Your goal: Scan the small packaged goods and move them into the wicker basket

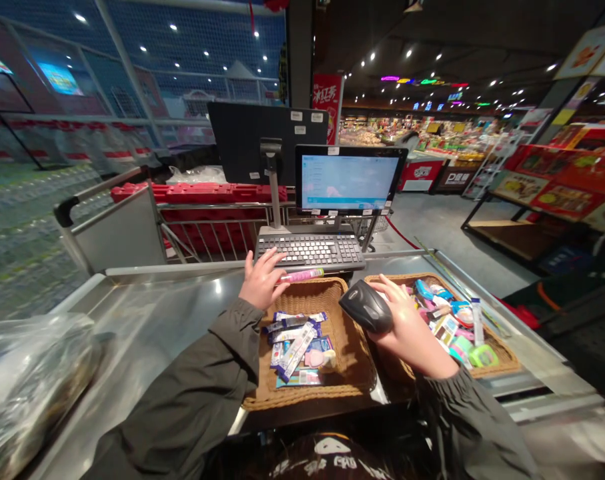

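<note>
The work looks to be midway, with one piece in hand and more lying about; the left hand (263,280) pinches one end of a pink stick (305,274) between thumb and fingers, its other fingers spread over the near edge of the keyboard (312,250); the stick sits just above the far rim of the left basket (302,398); the right hand (413,328) is wrapped around a black scanner (366,307), held between the two baskets.

A small pile of slim packets (295,350) lies in the left basket, much of whose floor shows bare; the right basket (505,357), beside it on the metal surface (182,300), carries a fuller heap of small goods (482,355); which pile is already dealt with, I cannot tell; the writing on the screen (349,177) is too small to settle it.
</note>
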`<state>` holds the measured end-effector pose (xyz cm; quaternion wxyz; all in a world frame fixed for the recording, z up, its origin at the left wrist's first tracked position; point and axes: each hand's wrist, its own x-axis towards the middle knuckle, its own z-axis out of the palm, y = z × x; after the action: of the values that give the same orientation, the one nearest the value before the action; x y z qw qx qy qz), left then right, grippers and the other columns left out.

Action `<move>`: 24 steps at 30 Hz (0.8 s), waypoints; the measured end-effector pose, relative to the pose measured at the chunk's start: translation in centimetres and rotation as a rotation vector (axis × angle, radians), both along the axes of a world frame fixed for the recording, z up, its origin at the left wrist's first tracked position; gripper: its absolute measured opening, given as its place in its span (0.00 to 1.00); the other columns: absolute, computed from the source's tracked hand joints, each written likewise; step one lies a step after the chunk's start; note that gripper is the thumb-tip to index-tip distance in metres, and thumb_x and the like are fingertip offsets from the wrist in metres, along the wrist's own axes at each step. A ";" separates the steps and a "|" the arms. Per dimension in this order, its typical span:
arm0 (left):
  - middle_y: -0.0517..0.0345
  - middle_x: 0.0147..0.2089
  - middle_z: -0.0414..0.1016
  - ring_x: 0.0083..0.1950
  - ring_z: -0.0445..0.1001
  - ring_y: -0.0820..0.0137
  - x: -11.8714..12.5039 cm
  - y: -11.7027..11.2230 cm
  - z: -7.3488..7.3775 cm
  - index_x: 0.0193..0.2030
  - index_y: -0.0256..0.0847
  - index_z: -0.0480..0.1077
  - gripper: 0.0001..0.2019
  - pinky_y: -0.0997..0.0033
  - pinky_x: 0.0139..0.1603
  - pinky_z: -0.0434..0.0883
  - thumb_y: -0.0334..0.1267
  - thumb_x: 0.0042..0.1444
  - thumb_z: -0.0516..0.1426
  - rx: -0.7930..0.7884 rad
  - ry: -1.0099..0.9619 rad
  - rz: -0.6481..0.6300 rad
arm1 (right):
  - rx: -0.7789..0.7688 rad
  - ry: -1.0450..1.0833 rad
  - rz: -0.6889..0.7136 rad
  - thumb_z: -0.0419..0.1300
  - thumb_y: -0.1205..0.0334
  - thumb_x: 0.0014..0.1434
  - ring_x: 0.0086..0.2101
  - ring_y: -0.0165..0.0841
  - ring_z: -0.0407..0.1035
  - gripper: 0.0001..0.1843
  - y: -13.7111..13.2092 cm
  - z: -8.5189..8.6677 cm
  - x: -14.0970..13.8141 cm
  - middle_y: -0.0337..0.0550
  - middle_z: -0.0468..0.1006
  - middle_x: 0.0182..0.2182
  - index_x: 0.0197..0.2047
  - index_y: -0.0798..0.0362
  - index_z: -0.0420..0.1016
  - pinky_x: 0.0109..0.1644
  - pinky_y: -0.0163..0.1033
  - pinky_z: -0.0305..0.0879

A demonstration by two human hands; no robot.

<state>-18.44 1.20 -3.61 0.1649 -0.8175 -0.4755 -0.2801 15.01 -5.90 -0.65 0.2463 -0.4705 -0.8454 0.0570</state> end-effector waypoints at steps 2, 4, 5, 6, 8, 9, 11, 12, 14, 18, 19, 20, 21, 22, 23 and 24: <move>0.48 0.63 0.70 0.69 0.59 0.52 0.4 0.2 -0.8 0.37 0.43 0.75 0.05 0.33 0.70 0.38 0.40 0.59 0.58 -0.035 0.020 -0.013 | -0.002 0.003 -0.017 0.60 0.62 0.48 0.66 0.57 0.49 0.26 -0.1 0.0 0.1 0.55 0.68 0.59 0.53 0.53 0.71 0.66 0.69 0.45; 0.47 0.63 0.69 0.70 0.59 0.52 1.0 0.4 -1.8 0.36 0.42 0.75 0.05 0.31 0.70 0.38 0.39 0.58 0.59 -0.074 0.048 -0.025 | -0.004 0.014 -0.025 0.60 0.61 0.49 0.66 0.57 0.50 0.25 -0.2 -0.1 0.3 0.55 0.69 0.58 0.52 0.53 0.72 0.66 0.70 0.45; 0.47 0.63 0.70 0.70 0.59 0.51 1.3 0.4 -2.4 0.36 0.41 0.75 0.05 0.31 0.70 0.39 0.38 0.57 0.59 -0.097 0.062 -0.029 | -0.003 0.022 -0.025 0.60 0.61 0.49 0.65 0.57 0.51 0.25 -0.2 -0.2 0.4 0.55 0.69 0.58 0.52 0.53 0.72 0.66 0.70 0.46; 0.46 0.63 0.70 0.69 0.59 0.51 1.7 0.5 -3.0 0.36 0.41 0.75 0.04 0.30 0.70 0.40 0.37 0.57 0.60 -0.122 0.075 -0.032 | -0.001 0.028 -0.022 0.61 0.61 0.49 0.65 0.57 0.51 0.25 -0.2 -0.3 0.5 0.54 0.69 0.58 0.52 0.53 0.72 0.66 0.69 0.46; 0.46 0.62 0.71 0.69 0.60 0.51 2.4 0.6 -4.2 0.34 0.40 0.75 0.03 0.30 0.70 0.40 0.35 0.55 0.61 -0.172 0.093 -0.031 | 0.000 0.032 -0.024 0.61 0.61 0.48 0.65 0.57 0.51 0.26 -0.2 -0.6 0.8 0.54 0.69 0.58 0.53 0.53 0.72 0.66 0.68 0.47; 0.45 0.62 0.71 0.69 0.60 0.51 2.8 0.7 -4.8 0.33 0.40 0.76 0.02 0.30 0.70 0.41 0.35 0.54 0.61 -0.196 0.100 -0.027 | -0.001 0.029 -0.026 0.61 0.61 0.48 0.66 0.57 0.50 0.27 -0.2 -0.8 0.9 0.54 0.69 0.58 0.53 0.53 0.71 0.66 0.68 0.47; 0.43 0.62 0.71 0.69 0.60 0.51 3.4 0.8 -6.0 0.32 0.39 0.76 0.03 0.30 0.70 0.41 0.33 0.53 0.61 -0.236 0.120 -0.018 | -0.009 0.020 -0.030 0.61 0.61 0.49 0.66 0.57 0.50 0.27 0.0 -1.2 1.2 0.55 0.68 0.59 0.54 0.53 0.71 0.66 0.68 0.47; 0.42 0.61 0.71 0.69 0.60 0.51 3.6 0.9 -6.5 0.32 0.39 0.77 0.03 0.30 0.70 0.41 0.33 0.53 0.60 -0.252 0.131 -0.016 | -0.014 0.016 -0.031 0.61 0.61 0.49 0.66 0.57 0.50 0.28 0.1 -1.4 1.3 0.55 0.68 0.59 0.55 0.54 0.71 0.66 0.68 0.47; 0.40 0.61 0.71 0.69 0.59 0.50 4.1 1.2 -7.6 0.31 0.38 0.78 0.04 0.30 0.70 0.40 0.32 0.52 0.60 -0.278 0.154 -0.017 | -0.023 0.017 -0.033 0.61 0.61 0.49 0.65 0.56 0.51 0.28 0.2 -1.8 1.6 0.56 0.68 0.59 0.55 0.54 0.71 0.66 0.67 0.48; 0.40 0.58 0.73 0.68 0.60 0.49 4.6 1.5 -9.8 0.32 0.40 0.80 0.08 0.32 0.71 0.39 0.31 0.51 0.57 -0.360 0.200 -0.008 | -0.038 0.023 -0.019 0.61 0.62 0.48 0.65 0.55 0.51 0.28 0.5 -2.4 2.2 0.55 0.69 0.58 0.54 0.55 0.71 0.66 0.65 0.51; 0.40 0.57 0.74 0.68 0.60 0.49 4.8 1.5 -10.4 0.32 0.40 0.80 0.09 0.33 0.71 0.39 0.30 0.51 0.57 -0.384 0.214 -0.003 | -0.040 0.021 -0.016 0.61 0.62 0.48 0.66 0.55 0.51 0.28 0.6 -2.5 2.4 0.55 0.68 0.59 0.54 0.55 0.71 0.66 0.64 0.51; 0.41 0.56 0.75 0.68 0.61 0.50 4.8 1.4 -10.9 0.31 0.40 0.80 0.10 0.33 0.71 0.39 0.30 0.51 0.56 -0.405 0.228 0.002 | -0.040 0.017 -0.016 0.61 0.61 0.48 0.66 0.55 0.51 0.28 0.6 -2.6 2.6 0.55 0.68 0.59 0.54 0.55 0.71 0.66 0.64 0.51; 0.41 0.55 0.76 0.67 0.62 0.50 4.9 1.2 -11.4 0.30 0.41 0.80 0.10 0.34 0.71 0.39 0.30 0.50 0.56 -0.424 0.241 0.007 | -0.038 0.016 -0.018 0.61 0.61 0.49 0.66 0.55 0.51 0.28 0.6 -2.7 2.8 0.55 0.68 0.59 0.55 0.55 0.71 0.66 0.64 0.51; 0.41 0.54 0.77 0.66 0.63 0.49 5.0 1.1 -11.8 0.29 0.41 0.80 0.09 0.33 0.70 0.39 0.30 0.50 0.57 -0.442 0.254 0.011 | -0.033 0.018 -0.021 0.60 0.61 0.49 0.65 0.55 0.51 0.28 0.5 -2.7 3.1 0.55 0.69 0.59 0.55 0.55 0.70 0.66 0.64 0.51; 0.41 0.52 0.77 0.66 0.64 0.48 5.0 0.8 -12.1 0.28 0.41 0.80 0.09 0.32 0.70 0.40 0.30 0.49 0.57 -0.459 0.267 0.016 | -0.026 0.021 -0.022 0.60 0.61 0.49 0.65 0.55 0.51 0.28 0.4 -2.6 3.4 0.55 0.69 0.58 0.56 0.55 0.70 0.67 0.64 0.51; 0.40 0.51 0.78 0.65 0.66 0.47 5.1 0.6 -12.3 0.28 0.41 0.80 0.08 0.31 0.69 0.41 0.30 0.48 0.58 -0.475 0.279 0.019 | -0.020 0.025 -0.023 0.60 0.61 0.50 0.65 0.55 0.51 0.29 0.3 -2.6 3.8 0.55 0.69 0.58 0.56 0.55 0.70 0.67 0.63 0.51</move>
<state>-13.36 1.83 -15.87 0.0354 -0.8593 -0.5083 -0.0437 18.81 -5.62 -3.23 0.2526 -0.4820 -0.8362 0.0685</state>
